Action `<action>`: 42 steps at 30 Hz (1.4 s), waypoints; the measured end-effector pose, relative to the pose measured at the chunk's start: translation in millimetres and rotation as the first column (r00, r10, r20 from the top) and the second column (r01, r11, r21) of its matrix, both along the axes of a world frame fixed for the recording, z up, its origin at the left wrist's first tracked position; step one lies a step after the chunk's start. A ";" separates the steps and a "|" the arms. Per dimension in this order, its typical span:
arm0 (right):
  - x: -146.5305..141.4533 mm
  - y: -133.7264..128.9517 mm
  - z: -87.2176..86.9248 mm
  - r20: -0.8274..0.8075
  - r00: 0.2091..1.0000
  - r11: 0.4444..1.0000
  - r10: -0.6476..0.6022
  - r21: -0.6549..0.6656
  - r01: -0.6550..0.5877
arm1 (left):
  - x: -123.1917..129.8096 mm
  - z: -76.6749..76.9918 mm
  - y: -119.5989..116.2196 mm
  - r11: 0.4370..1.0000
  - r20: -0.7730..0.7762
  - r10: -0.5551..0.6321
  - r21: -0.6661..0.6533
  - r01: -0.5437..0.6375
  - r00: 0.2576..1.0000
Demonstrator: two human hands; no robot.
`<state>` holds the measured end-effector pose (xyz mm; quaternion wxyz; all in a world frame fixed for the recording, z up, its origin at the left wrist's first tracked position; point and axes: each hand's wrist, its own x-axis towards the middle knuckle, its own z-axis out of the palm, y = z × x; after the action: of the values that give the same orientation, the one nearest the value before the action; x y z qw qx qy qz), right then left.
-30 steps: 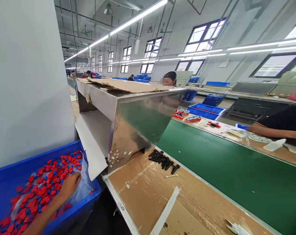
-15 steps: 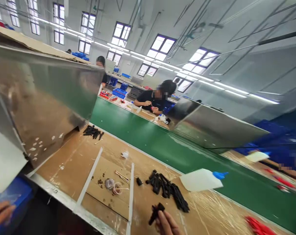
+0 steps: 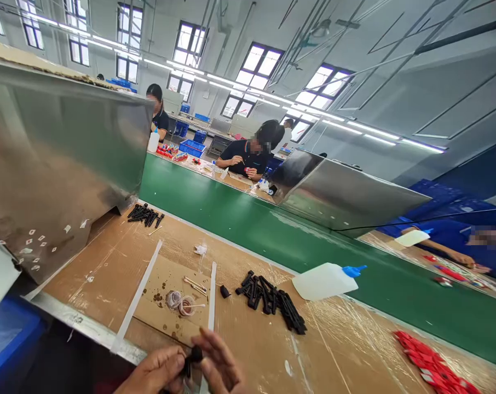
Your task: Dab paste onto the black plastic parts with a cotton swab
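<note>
A small black plastic part [image 3: 196, 354] with a rounded end is pinched between the thumb and fingers of my left hand [image 3: 155, 374], low in the middle of the view. My right hand [image 3: 223, 364] is just right of that part, slightly blurred, with its thumb and fingers apart around the rounded end. I cannot tell whether it touches the part. Behind my hands lies a cardboard sheet [image 3: 149, 312] with dark stains. Two small round pots [image 3: 186, 306] stand on it beside several cotton swabs [image 3: 195, 285]. A single short black piece [image 3: 225, 291] lies right of the sheet.
A pile of black parts [image 3: 268, 298] and a white bottle with a blue cap [image 3: 326, 282] lie right of centre. Red pieces [image 3: 432, 364] lie far right. More black parts [image 3: 145, 215] sit by the metal panel [image 3: 67, 158]. Co-workers sit beyond the green belt [image 3: 231, 219].
My right hand has moved left with the black part, and my left hand has come in from the left edge to grip it. The right fingers have come apart. The view has shifted slightly.
</note>
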<state>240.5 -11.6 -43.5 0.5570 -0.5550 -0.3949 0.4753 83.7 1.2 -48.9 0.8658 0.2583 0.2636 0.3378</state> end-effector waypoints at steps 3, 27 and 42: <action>13.0 25.7 2.6 0.182 0.977 0.993 -0.114 -0.001 0.116 | -0.1 -3.3 3.9 0.990 0.083 0.087 -0.119 -0.077 0.993; 7.7 47.3 15.6 0.622 0.742 0.960 -0.252 0.258 0.109 | -2.8 -1.3 12.8 0.922 0.127 0.205 -0.358 -0.148 0.970; -29.8 21.6 11.3 0.421 0.841 0.928 -0.339 0.299 0.224 | -3.0 -10.1 12.0 0.927 0.141 0.206 -0.346 -0.146 0.968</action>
<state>210.6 10.1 -32.2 0.5722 -0.6338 -0.4846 0.1896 80.7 13.2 -59.1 0.8828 0.0531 0.2619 0.3864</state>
